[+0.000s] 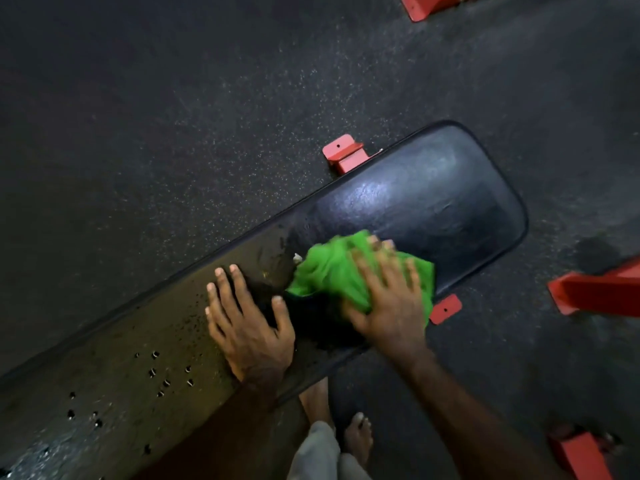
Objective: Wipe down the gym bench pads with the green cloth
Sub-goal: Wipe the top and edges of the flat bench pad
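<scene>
So the right hand (388, 299) lies flat, fingers spread, pressing the green cloth (322, 271) under it onto the bench pad (440, 199). The left hand (247, 327) rests flat alongside, holding nothing. The cloth looks soft and bunchy, so I'd palm its middle.

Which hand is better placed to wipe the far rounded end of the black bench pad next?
Right. The right hand presses the crumpled green cloth on the black bench pad, nearer that end; the left hand rests flat on bare pad, holding nothing.

Cloth (322, 271) on bench pad (433, 202) under right hand (388, 299); left hand (249, 320) just left.
</scene>
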Demonstrator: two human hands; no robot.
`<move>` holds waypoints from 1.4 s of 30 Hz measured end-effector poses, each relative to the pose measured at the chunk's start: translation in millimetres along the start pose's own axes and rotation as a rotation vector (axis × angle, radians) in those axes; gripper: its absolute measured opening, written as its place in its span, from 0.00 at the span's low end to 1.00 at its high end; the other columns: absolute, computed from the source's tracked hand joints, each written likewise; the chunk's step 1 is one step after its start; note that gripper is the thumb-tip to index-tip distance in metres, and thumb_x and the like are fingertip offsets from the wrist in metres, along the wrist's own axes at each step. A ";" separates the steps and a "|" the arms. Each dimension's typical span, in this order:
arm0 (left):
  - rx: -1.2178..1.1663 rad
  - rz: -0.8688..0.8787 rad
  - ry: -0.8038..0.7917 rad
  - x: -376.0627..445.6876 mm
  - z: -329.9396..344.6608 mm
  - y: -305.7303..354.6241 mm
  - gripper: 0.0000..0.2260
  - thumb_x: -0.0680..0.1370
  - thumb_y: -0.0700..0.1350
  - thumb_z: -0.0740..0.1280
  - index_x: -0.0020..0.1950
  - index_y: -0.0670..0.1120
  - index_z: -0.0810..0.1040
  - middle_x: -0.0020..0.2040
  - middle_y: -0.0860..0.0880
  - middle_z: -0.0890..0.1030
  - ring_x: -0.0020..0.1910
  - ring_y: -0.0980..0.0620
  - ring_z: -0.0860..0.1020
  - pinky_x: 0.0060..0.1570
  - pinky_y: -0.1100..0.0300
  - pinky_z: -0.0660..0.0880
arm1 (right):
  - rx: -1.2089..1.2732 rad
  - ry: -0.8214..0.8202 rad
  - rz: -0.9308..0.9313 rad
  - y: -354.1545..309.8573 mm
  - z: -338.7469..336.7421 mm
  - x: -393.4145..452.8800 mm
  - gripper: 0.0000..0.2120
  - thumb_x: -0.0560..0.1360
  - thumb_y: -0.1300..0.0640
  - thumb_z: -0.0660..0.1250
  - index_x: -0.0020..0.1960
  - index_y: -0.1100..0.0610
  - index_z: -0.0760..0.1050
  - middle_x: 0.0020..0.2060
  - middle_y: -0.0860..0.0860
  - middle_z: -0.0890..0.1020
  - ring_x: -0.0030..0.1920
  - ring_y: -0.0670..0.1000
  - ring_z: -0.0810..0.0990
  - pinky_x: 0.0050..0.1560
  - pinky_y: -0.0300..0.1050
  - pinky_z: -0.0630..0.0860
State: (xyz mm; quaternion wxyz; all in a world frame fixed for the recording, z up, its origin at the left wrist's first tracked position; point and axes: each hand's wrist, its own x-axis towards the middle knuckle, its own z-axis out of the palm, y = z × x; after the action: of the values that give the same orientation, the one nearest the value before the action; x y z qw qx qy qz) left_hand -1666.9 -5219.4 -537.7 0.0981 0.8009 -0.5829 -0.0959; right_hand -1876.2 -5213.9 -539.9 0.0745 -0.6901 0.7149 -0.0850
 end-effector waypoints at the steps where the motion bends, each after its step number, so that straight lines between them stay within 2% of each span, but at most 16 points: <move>1: -0.005 0.000 -0.004 -0.7 0.5 -0.9 0.36 0.79 0.58 0.59 0.85 0.47 0.54 0.84 0.46 0.56 0.83 0.43 0.54 0.79 0.41 0.53 | 0.028 0.078 0.209 -1.3 -0.5 1.7 0.37 0.74 0.37 0.66 0.79 0.51 0.68 0.81 0.54 0.63 0.81 0.59 0.61 0.77 0.65 0.61; 4: -0.013 -0.009 0.019 0.0 3.9 -0.1 0.35 0.81 0.59 0.59 0.84 0.47 0.55 0.84 0.45 0.57 0.83 0.43 0.55 0.78 0.41 0.54 | 0.146 0.204 0.624 -59.6 10.3 -6.8 0.32 0.76 0.41 0.66 0.75 0.56 0.72 0.81 0.54 0.63 0.81 0.60 0.60 0.78 0.69 0.58; 7: 0.009 0.019 0.028 0.0 4.1 -2.3 0.35 0.80 0.59 0.58 0.84 0.47 0.55 0.84 0.45 0.56 0.83 0.43 0.55 0.78 0.41 0.54 | 0.155 0.076 0.255 -95.5 17.2 -29.4 0.31 0.74 0.40 0.67 0.73 0.52 0.74 0.82 0.53 0.63 0.82 0.60 0.58 0.78 0.70 0.55; 10: 0.011 0.041 0.021 -0.1 4.7 -4.8 0.36 0.79 0.59 0.58 0.84 0.46 0.54 0.84 0.45 0.56 0.82 0.41 0.55 0.78 0.40 0.55 | 0.087 0.024 -0.038 -49.8 13.2 -25.6 0.37 0.72 0.36 0.68 0.78 0.47 0.69 0.81 0.52 0.64 0.81 0.58 0.62 0.75 0.69 0.61; 13: -0.003 0.013 0.032 -0.5 5.7 -1.1 0.35 0.81 0.62 0.56 0.84 0.46 0.55 0.84 0.44 0.57 0.82 0.41 0.56 0.77 0.38 0.56 | 0.094 0.171 0.386 -18.6 8.9 -9.1 0.37 0.73 0.37 0.67 0.79 0.51 0.69 0.81 0.54 0.64 0.81 0.59 0.61 0.78 0.66 0.59; 16: 0.003 0.017 0.029 0.5 7.3 -1.2 0.36 0.81 0.64 0.55 0.84 0.46 0.54 0.84 0.44 0.57 0.82 0.42 0.55 0.78 0.38 0.55 | 0.139 0.256 0.718 -59.9 10.9 -7.5 0.32 0.76 0.40 0.66 0.75 0.55 0.72 0.82 0.53 0.62 0.82 0.60 0.59 0.76 0.71 0.58; 19: 0.002 0.024 0.041 -0.1 7.5 0.2 0.36 0.82 0.64 0.55 0.84 0.46 0.55 0.84 0.44 0.58 0.82 0.41 0.56 0.77 0.39 0.56 | 0.138 0.163 0.433 -78.0 17.2 -29.6 0.29 0.76 0.39 0.66 0.71 0.53 0.74 0.82 0.52 0.63 0.82 0.60 0.58 0.77 0.73 0.55; 22: -0.012 0.034 0.046 -1.5 7.3 -0.5 0.35 0.82 0.63 0.56 0.84 0.45 0.55 0.84 0.43 0.57 0.82 0.40 0.56 0.77 0.38 0.56 | 0.083 0.129 0.160 -38.5 17.8 -34.7 0.35 0.72 0.37 0.68 0.77 0.49 0.70 0.82 0.51 0.61 0.82 0.58 0.58 0.76 0.72 0.58; 25: -0.007 0.034 0.037 -1.3 7.6 -1.0 0.36 0.82 0.63 0.55 0.84 0.45 0.54 0.84 0.43 0.57 0.82 0.40 0.55 0.77 0.38 0.56 | 0.149 0.271 0.543 -29.0 16.1 -24.9 0.39 0.73 0.36 0.67 0.80 0.50 0.66 0.83 0.53 0.59 0.83 0.59 0.56 0.79 0.67 0.53; 28: 0.009 0.030 0.026 -1.4 9.4 -2.4 0.36 0.82 0.63 0.55 0.84 0.45 0.54 0.84 0.43 0.57 0.82 0.41 0.55 0.77 0.39 0.55 | 0.318 0.410 0.896 -77.6 20.0 -23.5 0.36 0.76 0.40 0.68 0.78 0.58 0.68 0.83 0.58 0.58 0.82 0.65 0.55 0.77 0.69 0.58; 30: 0.003 0.046 0.038 -1.5 11.1 -4.1 0.35 0.82 0.63 0.55 0.84 0.45 0.54 0.84 0.43 0.57 0.82 0.41 0.55 0.77 0.39 0.55 | 0.317 0.379 0.751 -103.2 28.9 -39.6 0.32 0.77 0.42 0.68 0.74 0.60 0.72 0.82 0.60 0.58 0.82 0.68 0.53 0.78 0.71 0.57; 33: -0.002 0.051 0.046 -2.1 11.7 -6.0 0.35 0.82 0.63 0.54 0.84 0.45 0.54 0.84 0.43 0.57 0.82 0.40 0.55 0.77 0.38 0.55 | 0.309 0.277 0.453 -79.5 25.9 -57.4 0.36 0.74 0.39 0.69 0.78 0.51 0.69 0.84 0.57 0.54 0.83 0.67 0.48 0.78 0.70 0.54; 35: -0.001 0.048 0.032 -2.6 12.0 -4.4 0.35 0.82 0.63 0.54 0.84 0.45 0.53 0.84 0.42 0.56 0.82 0.40 0.55 0.77 0.37 0.56 | 0.332 0.346 0.543 -42.2 22.2 -42.7 0.38 0.73 0.39 0.70 0.79 0.50 0.68 0.84 0.58 0.51 0.82 0.67 0.48 0.81 0.64 0.51; 37: -0.005 0.051 0.033 -3.8 12.1 -3.3 0.35 0.83 0.63 0.54 0.84 0.45 0.53 0.84 0.42 0.57 0.82 0.40 0.55 0.77 0.37 0.56 | 0.403 0.531 0.811 -12.6 17.0 -12.4 0.36 0.74 0.42 0.71 0.78 0.55 0.70 0.83 0.61 0.52 0.82 0.67 0.53 0.82 0.57 0.50; 39: -0.004 0.056 0.047 -4.3 13.5 -5.0 0.35 0.83 0.63 0.54 0.84 0.45 0.53 0.84 0.42 0.57 0.82 0.40 0.55 0.77 0.37 0.55 | 0.406 0.633 1.001 -17.7 14.6 4.9 0.33 0.76 0.46 0.73 0.75 0.61 0.72 0.82 0.63 0.57 0.81 0.66 0.58 0.82 0.57 0.54; 42: -0.016 0.051 0.035 -2.2 14.2 -7.6 0.35 0.82 0.63 0.54 0.84 0.46 0.53 0.84 0.42 0.56 0.82 0.40 0.55 0.78 0.38 0.54 | 0.414 0.570 0.924 -65.3 21.4 -19.0 0.29 0.78 0.48 0.73 0.73 0.63 0.73 0.81 0.64 0.59 0.81 0.64 0.59 0.77 0.65 0.62</move>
State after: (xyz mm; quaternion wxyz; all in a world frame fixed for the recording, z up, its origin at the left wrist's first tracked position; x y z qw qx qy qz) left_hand -1664.4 -5215.7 -553.3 0.1171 0.7865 -0.6005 -0.0842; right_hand -1807.1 -5197.4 -546.3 0.0420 -0.2275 0.9022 -0.3641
